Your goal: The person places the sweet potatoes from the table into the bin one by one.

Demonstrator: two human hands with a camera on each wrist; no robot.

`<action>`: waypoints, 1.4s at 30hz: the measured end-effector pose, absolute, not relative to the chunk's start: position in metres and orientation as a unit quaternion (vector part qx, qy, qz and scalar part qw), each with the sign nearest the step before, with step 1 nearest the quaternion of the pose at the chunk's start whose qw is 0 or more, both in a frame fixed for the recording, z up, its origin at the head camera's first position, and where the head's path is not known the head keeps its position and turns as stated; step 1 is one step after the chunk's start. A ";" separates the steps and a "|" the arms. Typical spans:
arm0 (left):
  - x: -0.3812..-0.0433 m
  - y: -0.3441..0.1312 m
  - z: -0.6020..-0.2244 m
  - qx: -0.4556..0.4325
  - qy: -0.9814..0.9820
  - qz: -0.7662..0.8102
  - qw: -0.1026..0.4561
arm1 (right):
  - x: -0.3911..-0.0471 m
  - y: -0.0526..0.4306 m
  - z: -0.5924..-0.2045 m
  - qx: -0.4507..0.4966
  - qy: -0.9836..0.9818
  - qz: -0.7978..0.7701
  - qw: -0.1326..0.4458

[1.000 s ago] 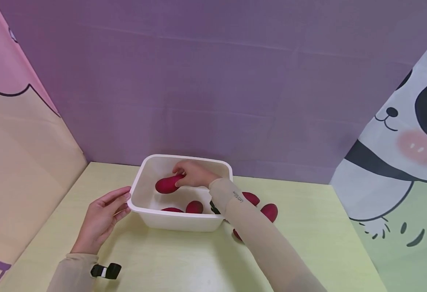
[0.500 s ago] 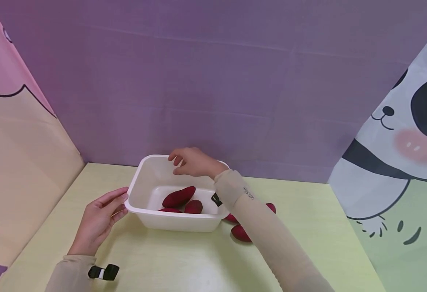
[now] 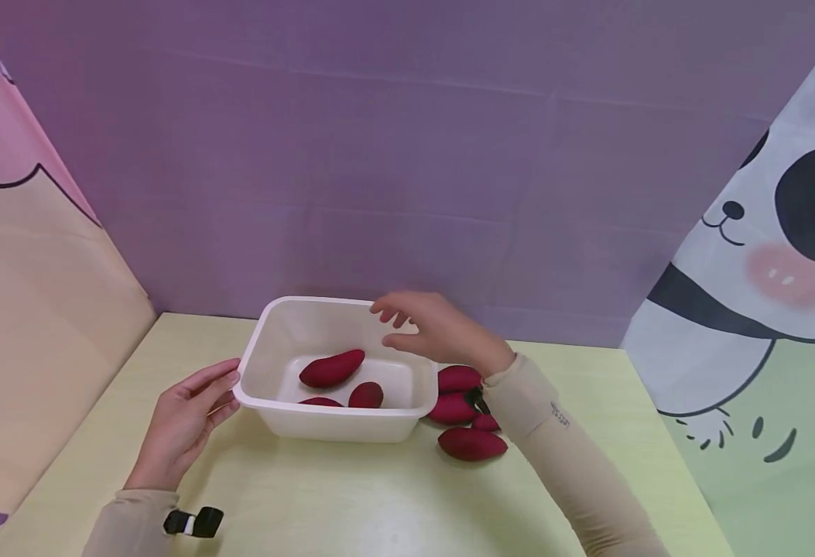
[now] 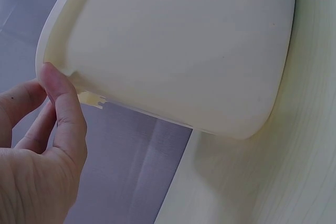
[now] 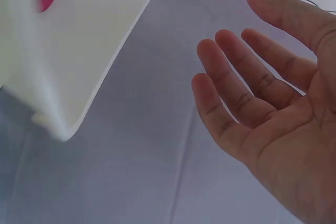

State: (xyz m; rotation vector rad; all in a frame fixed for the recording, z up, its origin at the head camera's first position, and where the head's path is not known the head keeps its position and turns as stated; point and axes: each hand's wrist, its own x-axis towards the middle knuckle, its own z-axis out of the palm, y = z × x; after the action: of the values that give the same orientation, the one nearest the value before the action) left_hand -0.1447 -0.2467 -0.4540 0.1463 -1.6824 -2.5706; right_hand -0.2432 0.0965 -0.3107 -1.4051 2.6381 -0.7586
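Observation:
A white plastic tub (image 3: 340, 427) stands near the back of the table, holding a long sweet potato (image 3: 332, 369) and two others partly hidden by its front wall. At its left end my left hand (image 3: 184, 422) pinches the rim; the left wrist view shows the thumb (image 4: 66, 108) against the tub's lip. Above the tub's right end hovers my right hand (image 3: 442, 329), fingers spread and relaxed, with nothing in it. In the right wrist view that palm (image 5: 294, 145) faces the camera beside the tub's edge. Several red sweet potatoes (image 3: 473, 445) lie right of the tub.
The pale wooden table (image 3: 323, 495) runs back to a purple cloth backdrop (image 3: 407, 155). Printed panels flank it, with a panda (image 3: 769, 255) on the right one. A small black device (image 3: 194, 523) is strapped at the left wrist.
My right hand has let go of a sweet potato inside the tub, then lifted and moved right. More sweet potatoes outside now show. The left hand stays at the rim.

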 end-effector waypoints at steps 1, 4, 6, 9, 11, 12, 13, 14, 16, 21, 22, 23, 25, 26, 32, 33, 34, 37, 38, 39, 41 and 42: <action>-0.145 -0.247 -0.454 0.048 -0.547 -0.835 0.033 | -0.239 0.105 -0.313 -0.454 0.854 -0.253 0.023; -0.144 -0.248 -0.454 0.049 -0.548 -0.835 0.033 | -0.225 0.130 -0.321 -0.437 0.858 -0.269 0.011; -0.144 -0.248 -0.454 0.049 -0.548 -0.835 0.034 | -0.217 0.145 -0.327 -0.423 0.862 -0.279 0.006; -0.145 -0.248 -0.455 0.046 -0.545 -0.837 0.034 | -0.206 0.166 -0.338 -0.404 0.866 -0.295 -0.005; -0.145 -0.248 -0.455 0.043 -0.544 -0.837 0.035 | -0.200 0.180 -0.348 -0.398 0.863 -0.310 -0.013; -0.145 -0.248 -0.455 0.041 -0.544 -0.837 0.035 | -0.197 0.187 -0.353 -0.393 0.863 -0.317 -0.015; -0.145 -0.248 -0.455 0.041 -0.544 -0.837 0.035 | -0.194 0.193 -0.358 -0.386 0.862 -0.327 -0.014; -0.145 -0.248 -0.455 0.042 -0.545 -0.836 0.036 | -0.191 0.200 -0.364 -0.379 0.862 -0.336 -0.014; -0.145 -0.248 -0.455 0.043 -0.547 -0.835 0.037 | -0.188 0.213 -0.378 -0.365 0.863 -0.350 -0.017; -0.145 -0.247 -0.455 0.044 -0.547 -0.835 0.037 | -0.181 0.242 -0.413 -0.318 0.874 -0.368 -0.027; -0.145 -0.247 -0.455 0.044 -0.546 -0.836 0.036 | -0.180 0.247 -0.420 -0.309 0.875 -0.371 -0.026; -0.145 -0.247 -0.455 0.044 -0.546 -0.836 0.036 | -0.178 0.252 -0.426 -0.302 0.877 -0.374 -0.023; -0.145 -0.247 -0.454 0.045 -0.544 -0.837 0.035 | -0.176 0.260 -0.439 -0.294 0.877 -0.379 -0.018; -0.145 -0.247 -0.454 0.046 -0.543 -0.838 0.035 | -0.175 0.263 -0.445 -0.290 0.877 -0.383 -0.012; -0.145 -0.248 -0.454 0.045 -0.544 -0.837 0.037 | -0.172 0.274 -0.473 -0.267 0.874 -0.404 0.021; -0.145 -0.248 -0.454 0.044 -0.544 -0.837 0.037 | -0.171 0.274 -0.477 -0.265 0.874 -0.407 0.025; -0.146 -0.248 -0.454 0.043 -0.543 -0.838 0.037 | -0.171 0.275 -0.481 -0.263 0.872 -0.411 0.031; -0.145 -0.248 -0.453 0.044 -0.541 -0.839 0.034 | -0.169 0.276 -0.491 -0.262 0.871 -0.415 0.039; -0.145 -0.248 -0.453 0.045 -0.541 -0.839 0.033 | -0.169 0.276 -0.493 -0.261 0.870 -0.415 0.041; -0.145 -0.247 -0.453 0.047 -0.540 -0.840 0.033 | -0.168 0.276 -0.495 -0.261 0.870 -0.415 0.042; -0.145 -0.247 -0.453 0.049 -0.541 -0.839 0.032 | -0.168 0.276 -0.499 -0.259 0.870 -0.416 0.043; -0.145 -0.247 -0.453 0.049 -0.541 -0.839 0.032 | -0.168 0.277 -0.500 -0.259 0.871 -0.415 0.044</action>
State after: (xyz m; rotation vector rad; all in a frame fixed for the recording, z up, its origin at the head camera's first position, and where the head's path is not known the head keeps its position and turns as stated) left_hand -0.1446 -0.2470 -0.4533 0.1523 -1.6645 -2.5836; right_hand -0.1675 0.2765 -0.4998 -0.7919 2.6610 -1.2692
